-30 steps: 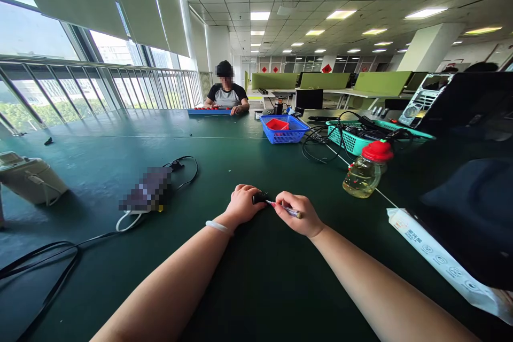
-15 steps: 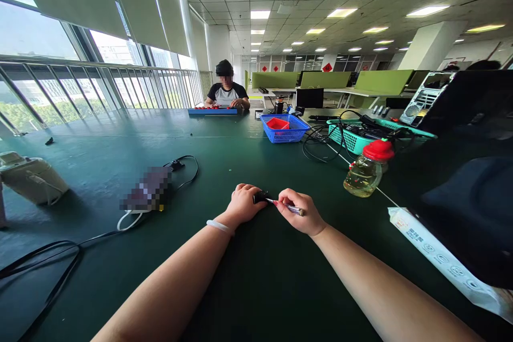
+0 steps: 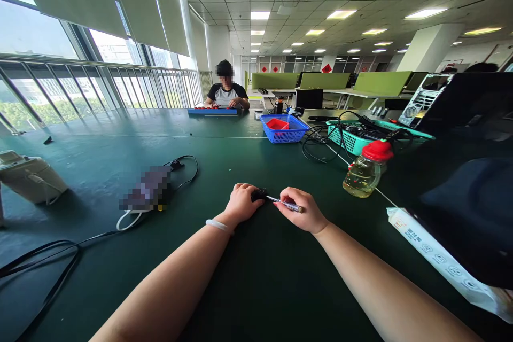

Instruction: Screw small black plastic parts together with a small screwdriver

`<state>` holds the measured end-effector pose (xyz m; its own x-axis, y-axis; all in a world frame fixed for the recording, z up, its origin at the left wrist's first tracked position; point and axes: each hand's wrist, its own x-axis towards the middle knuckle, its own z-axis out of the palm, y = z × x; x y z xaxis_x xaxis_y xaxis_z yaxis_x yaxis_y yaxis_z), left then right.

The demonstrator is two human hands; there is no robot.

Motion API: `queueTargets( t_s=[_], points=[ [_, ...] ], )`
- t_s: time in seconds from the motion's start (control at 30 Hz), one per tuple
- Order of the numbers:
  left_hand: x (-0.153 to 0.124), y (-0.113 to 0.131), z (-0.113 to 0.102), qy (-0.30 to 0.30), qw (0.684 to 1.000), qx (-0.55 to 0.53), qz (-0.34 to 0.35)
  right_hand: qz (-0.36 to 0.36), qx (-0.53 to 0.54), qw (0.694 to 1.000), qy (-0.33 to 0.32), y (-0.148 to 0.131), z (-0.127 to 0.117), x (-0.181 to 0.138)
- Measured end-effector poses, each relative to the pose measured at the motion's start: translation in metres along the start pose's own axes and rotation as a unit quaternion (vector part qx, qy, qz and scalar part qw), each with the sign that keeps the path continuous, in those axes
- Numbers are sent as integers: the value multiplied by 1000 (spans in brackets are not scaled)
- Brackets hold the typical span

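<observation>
My left hand (image 3: 243,203) is closed around a small black part (image 3: 258,194) just above the dark green tabletop (image 3: 256,278). Most of that part is hidden by the fingers, so its kind cannot be made out. My right hand (image 3: 301,210) pinches a screwdriver (image 3: 292,206) by its pale, see-through handle. The thin metal shaft points left, and its tip meets the black part or lies very close to it. A white band circles my left wrist.
A red-lidded bottle (image 3: 363,171) and a long white packet (image 3: 444,262) are on the right. Behind are a blue basket (image 3: 285,133) and a green basket (image 3: 352,141) with cables. Left lies a blurred device (image 3: 148,189) with cords. A person (image 3: 226,91) sits opposite.
The screwdriver's shaft shows longer between my hands, and my right hand has shifted very slightly to the right. My left hand stays nearly in place with the black part.
</observation>
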<state>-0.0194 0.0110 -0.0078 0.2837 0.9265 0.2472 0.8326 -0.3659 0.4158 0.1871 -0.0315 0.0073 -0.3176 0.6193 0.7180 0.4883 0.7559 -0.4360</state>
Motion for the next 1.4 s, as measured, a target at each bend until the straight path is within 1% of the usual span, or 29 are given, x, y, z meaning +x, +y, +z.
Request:
queueTargets(
  t_s=[0.2, 0.3, 0.4, 0.6, 0.8, 0.97, 1.23, 1.4],
  points=[
    [0, 1, -1, -7, 1000, -2, -2, 56, 39, 997, 42, 4, 3, 0],
    [0, 1, -2, -9, 1000, 1, -3, 74, 56, 994, 52, 5, 4, 0],
    [0, 1, -2, -8, 1000, 1, -1, 66, 48, 996, 49, 3, 4, 0],
    [0, 2, -1, -2, 1000, 4, 0, 8, 0, 999, 33, -2, 5, 0],
    [-1, 2, -2, -1, 1000, 6, -2, -13, -15, 999, 50, -1, 4, 0],
    [-1, 2, -1, -1, 1000, 9, -4, -6, -21, 999, 38, -1, 3, 1],
    [-1, 3, -2, -11, 1000, 7, -2, 29, -5, 998, 56, 4, 5, 0],
    [-1, 3, -3, -18, 1000, 7, 0, 37, 7, 997, 70, 3, 4, 0]
  ],
)
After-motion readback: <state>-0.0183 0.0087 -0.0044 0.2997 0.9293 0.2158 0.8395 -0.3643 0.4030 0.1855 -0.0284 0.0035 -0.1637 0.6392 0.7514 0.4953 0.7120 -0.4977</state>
